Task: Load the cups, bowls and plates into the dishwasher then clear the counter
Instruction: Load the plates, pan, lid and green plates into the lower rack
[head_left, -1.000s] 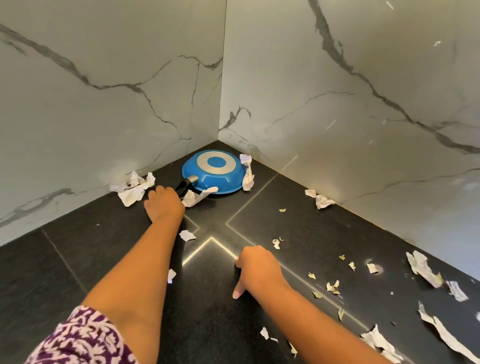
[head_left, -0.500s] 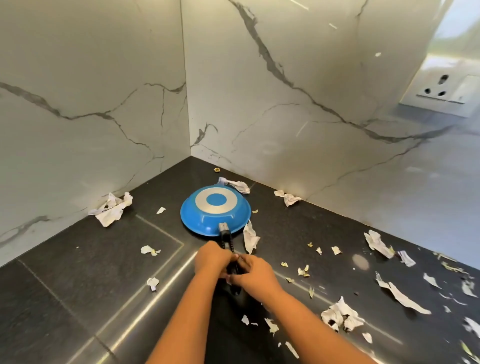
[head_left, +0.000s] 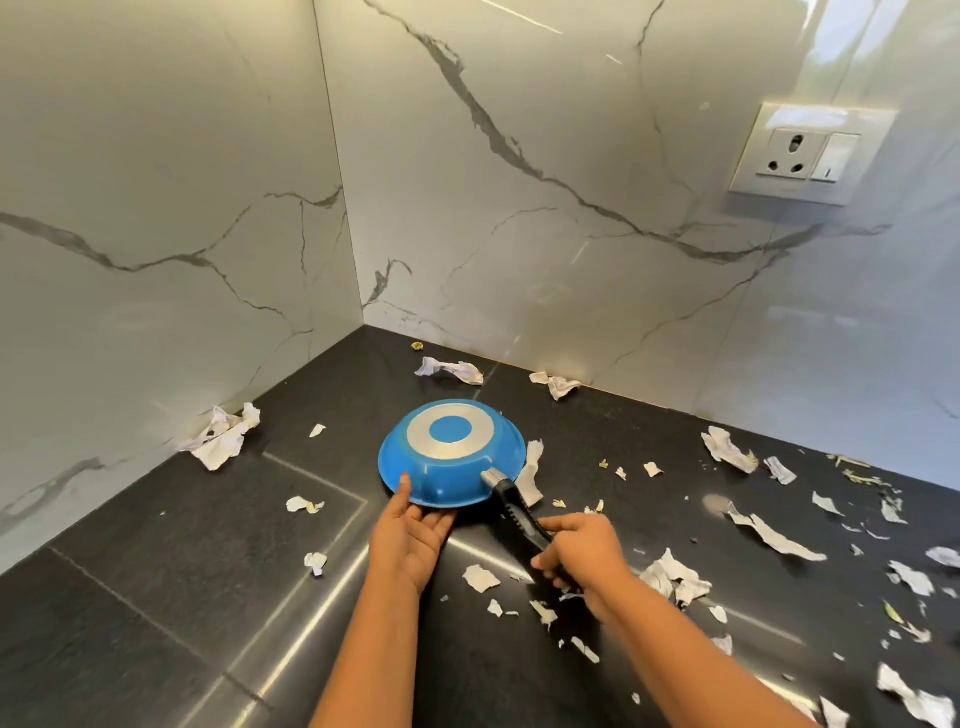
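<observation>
A blue frying pan (head_left: 451, 462) lies upside down on the black counter (head_left: 156, 597), its silver ring base facing up. Its black handle (head_left: 517, 512) points toward me and to the right. My right hand (head_left: 582, 553) is closed around the end of that handle. My left hand (head_left: 410, 530) is palm up at the pan's near left rim, thumb against the blue side and fingers slipped under the edge. The pan's near edge looks slightly tilted up.
Torn paper scraps and peel bits litter the counter: a crumpled wad (head_left: 223, 436) by the left wall, pieces (head_left: 452, 370) behind the pan, several more at right (head_left: 774, 535). Marble walls meet in the corner behind. A wall socket (head_left: 808, 153) sits at upper right.
The pan was pulled out of the corner toward me. Both hands were together on the handle; now the left hand has shifted to the pan's rim and the handle swung right.
</observation>
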